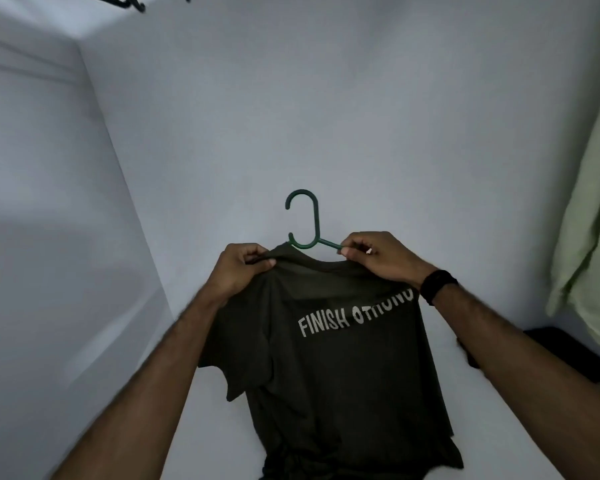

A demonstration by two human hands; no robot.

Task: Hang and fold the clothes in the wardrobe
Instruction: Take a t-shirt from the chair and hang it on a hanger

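Note:
A dark olive T-shirt with pale lettering hangs in front of me inside the white wardrobe. A green plastic hanger sticks up out of its neck, hook upright, its left arm hidden under the cloth. My left hand pinches the shirt's collar and left shoulder. My right hand grips the hanger's right arm together with the collar edge; a black watch sits on that wrist.
A pale green garment hangs along the right edge. A dark flat object lies on the wardrobe floor at the right. Dark hangers show at the top left. White walls close in behind and left.

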